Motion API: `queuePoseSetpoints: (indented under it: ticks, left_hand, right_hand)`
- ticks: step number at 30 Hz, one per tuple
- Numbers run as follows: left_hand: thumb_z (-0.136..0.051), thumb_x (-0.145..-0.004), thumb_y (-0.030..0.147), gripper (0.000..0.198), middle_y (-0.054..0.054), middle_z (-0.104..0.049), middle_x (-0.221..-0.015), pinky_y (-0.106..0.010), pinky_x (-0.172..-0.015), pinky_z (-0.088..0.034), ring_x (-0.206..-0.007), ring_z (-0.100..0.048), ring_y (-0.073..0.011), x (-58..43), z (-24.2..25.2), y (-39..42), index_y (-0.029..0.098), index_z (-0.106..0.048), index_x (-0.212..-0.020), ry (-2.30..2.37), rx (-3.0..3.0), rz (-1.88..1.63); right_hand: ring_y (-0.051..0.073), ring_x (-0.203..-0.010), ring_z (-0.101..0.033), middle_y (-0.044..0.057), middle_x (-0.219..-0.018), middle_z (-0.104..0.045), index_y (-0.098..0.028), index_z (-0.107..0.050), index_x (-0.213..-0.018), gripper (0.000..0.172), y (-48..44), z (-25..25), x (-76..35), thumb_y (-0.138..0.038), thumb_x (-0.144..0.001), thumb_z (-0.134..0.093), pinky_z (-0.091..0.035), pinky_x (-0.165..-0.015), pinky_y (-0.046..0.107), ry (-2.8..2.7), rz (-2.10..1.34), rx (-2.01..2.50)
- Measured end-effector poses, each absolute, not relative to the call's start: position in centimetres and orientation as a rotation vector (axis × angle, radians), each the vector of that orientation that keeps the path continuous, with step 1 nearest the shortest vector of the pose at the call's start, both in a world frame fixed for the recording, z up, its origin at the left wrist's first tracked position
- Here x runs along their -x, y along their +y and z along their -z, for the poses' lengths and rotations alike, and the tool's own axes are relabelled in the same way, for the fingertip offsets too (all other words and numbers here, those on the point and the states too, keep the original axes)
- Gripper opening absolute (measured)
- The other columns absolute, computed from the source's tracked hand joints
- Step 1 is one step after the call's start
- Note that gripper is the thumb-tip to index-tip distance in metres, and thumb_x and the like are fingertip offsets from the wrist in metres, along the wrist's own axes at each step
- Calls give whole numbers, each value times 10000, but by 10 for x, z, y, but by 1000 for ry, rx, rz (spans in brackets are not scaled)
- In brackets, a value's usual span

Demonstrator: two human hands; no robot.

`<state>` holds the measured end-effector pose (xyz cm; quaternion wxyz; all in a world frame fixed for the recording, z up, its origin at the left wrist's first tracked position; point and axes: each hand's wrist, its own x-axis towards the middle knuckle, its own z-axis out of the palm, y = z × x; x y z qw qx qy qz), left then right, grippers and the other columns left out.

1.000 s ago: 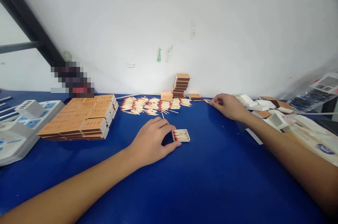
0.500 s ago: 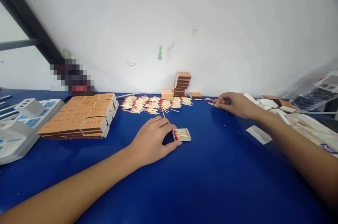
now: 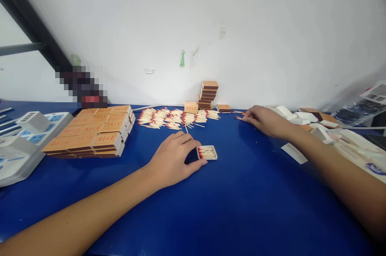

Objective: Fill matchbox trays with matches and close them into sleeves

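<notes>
My left hand (image 3: 177, 159) rests on the blue table, thumb and forefinger closed round the left end of a small white matchbox tray (image 3: 213, 157). Matches (image 3: 207, 152) lie side by side in that tray, their red heads toward my fingers. Farther back on the right, my right hand (image 3: 263, 120) is low over the table with its fingertips pinched at a few loose matches (image 3: 239, 118); the fingers partly hide them. A long spread of loose matches (image 3: 173, 118) runs along the back of the table.
Orange matchboxes (image 3: 90, 129) are stacked at left beside a white power strip (image 3: 57, 131). Against the wall stands a leaning pile of matchboxes (image 3: 209, 94), with a single matchbox (image 3: 223, 108) beside it. Empty white trays (image 3: 304, 117) and a white card piece (image 3: 294, 153) lie at right.
My right hand has shifted slightly left, and its fingertips have closed in on the loose matches. My left hand and the tray have stayed in place.
</notes>
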<state>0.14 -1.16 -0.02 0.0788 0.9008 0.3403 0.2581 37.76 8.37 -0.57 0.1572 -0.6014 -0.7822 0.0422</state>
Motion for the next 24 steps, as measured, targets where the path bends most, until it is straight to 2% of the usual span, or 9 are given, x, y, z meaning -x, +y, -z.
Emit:
queuePoseSetpoints:
  ticks: [3,8,15,17,24]
  left_hand:
    - [-739,-947,419,304,-76,-729,-1043,-447,-917,-543,-986,-672,-263,-1,0,-12,186,-718,-1141,1020,-2699,-775]
    - [-743,-943,417,302,-76,-731,-1055,-446,-926,-540,-994,-675,-265,-1,-1,-11,191,-717,-1141,1020,-2695,-783]
    - [-748,-939,411,303,-77,-729,-1043,-451,-931,-540,-993,-669,-267,-2,0,-10,184,-720,-1137,1036,-2695,-784]
    - [-746,-941,406,296,-78,-731,-1052,-454,-939,-539,-1000,-669,-268,-2,0,-10,189,-719,-1141,1031,-2694,-778]
    - [-749,-936,409,291,-80,-728,-1034,-454,-927,-543,-987,-668,-268,-3,0,-11,186,-710,-1118,1023,-2696,-785]
  right_hand:
    - [275,-832,-657,128,-959,-686,-216,-647,-848,282,81,6,-373,-432,-948,-496,-489,-782,401,-2297,-61,1679]
    - [282,-841,-648,137,-988,-652,-215,-603,-877,269,74,-3,-363,-385,-982,-423,-487,-801,427,-2318,-73,1691]
    - [217,-814,-622,70,-952,-651,-235,-618,-961,264,22,-27,-291,-426,-1054,-460,-486,-723,343,-2395,-281,1320]
    - [197,-811,-631,66,-987,-653,-232,-607,-965,225,4,-28,-268,-370,-1066,-462,-495,-706,325,-2448,-337,1238]
    - [174,-727,-630,62,-1006,-635,-213,-602,-992,137,-14,-16,-244,-242,-1056,-485,-489,-647,318,-2592,-123,1138]
